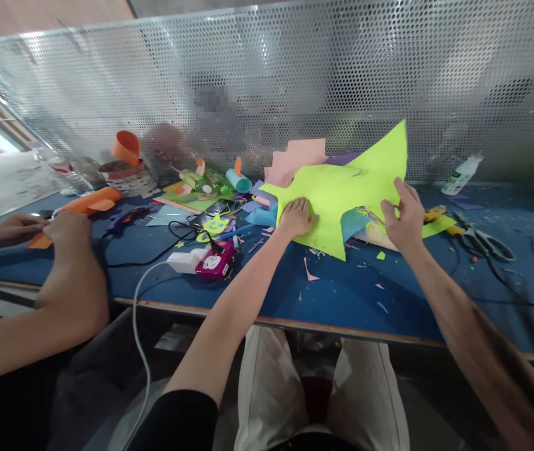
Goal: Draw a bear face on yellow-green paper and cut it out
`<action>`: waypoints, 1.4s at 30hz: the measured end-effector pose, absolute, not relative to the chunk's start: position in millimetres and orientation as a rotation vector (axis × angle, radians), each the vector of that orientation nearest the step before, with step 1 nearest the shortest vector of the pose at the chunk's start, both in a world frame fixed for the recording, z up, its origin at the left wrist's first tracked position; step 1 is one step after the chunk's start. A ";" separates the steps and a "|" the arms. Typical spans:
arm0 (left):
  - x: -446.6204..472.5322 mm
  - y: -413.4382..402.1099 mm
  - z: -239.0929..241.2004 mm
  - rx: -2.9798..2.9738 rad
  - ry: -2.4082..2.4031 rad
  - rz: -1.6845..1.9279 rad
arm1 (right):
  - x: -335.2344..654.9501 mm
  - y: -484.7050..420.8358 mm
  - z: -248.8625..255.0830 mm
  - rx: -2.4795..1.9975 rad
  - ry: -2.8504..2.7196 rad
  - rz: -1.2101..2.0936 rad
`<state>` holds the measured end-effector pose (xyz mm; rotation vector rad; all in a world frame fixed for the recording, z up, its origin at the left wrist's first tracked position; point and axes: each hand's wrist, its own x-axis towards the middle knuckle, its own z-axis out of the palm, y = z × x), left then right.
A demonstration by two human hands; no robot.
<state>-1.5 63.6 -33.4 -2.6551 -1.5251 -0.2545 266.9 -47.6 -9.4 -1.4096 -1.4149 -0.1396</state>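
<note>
A large cut sheet of yellow-green paper (326, 188) stands partly raised over the desk, its right corner pointing up. My left hand (296, 217) lies on the sheet's lower left part, fingers stretched flat against it. At the sheet's right edge is my right hand (404, 213), thumb and fingers apart, the fingertips close to or touching the paper; contact is hard to tell. Behind the sheet rises pink stepped paper (302, 155). Blue paper (355, 223) shows from underneath; whatever else lies there is hidden.
Scissors (483, 241) and a white glue bottle (462, 174) are at the right. A magenta power adapter (216, 260) with a white cable sits left of my arm. Paper scraps litter the blue desk (323, 294). Far left, a co-worker's hands (67, 228) handle an orange paper roll (91, 202). A perforated metal panel (267, 81) stands behind.
</note>
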 end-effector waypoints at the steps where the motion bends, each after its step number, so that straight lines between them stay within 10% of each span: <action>1: -2.9 62.9 -32.4 -2.645 -1.525 -0.284 | 261.3 -53.6 -5.3 -1.370 -1.382 -0.107; 11: -8.8 57.9 -12.5 -2.604 -1.380 -0.776 | 204.8 -161.1 -9.0 -1.047 -0.806 1.255; 18: 17.5 33.0 9.3 -2.892 -0.864 -1.168 | 205.3 -181.1 10.2 -1.265 -1.876 1.665; 27: 16.6 44.0 -37.7 -3.003 -0.795 -0.407 | 252.4 -36.0 16.1 -1.519 -1.924 0.292; 36: 21.9 40.8 -41.1 -3.028 -0.949 -0.290 | 249.5 -6.7 -17.2 -1.775 -2.228 0.364; 42: 12.3 49.2 -21.7 -2.915 -1.070 -1.018 | 259.2 -9.0 -28.5 -1.870 -2.199 0.455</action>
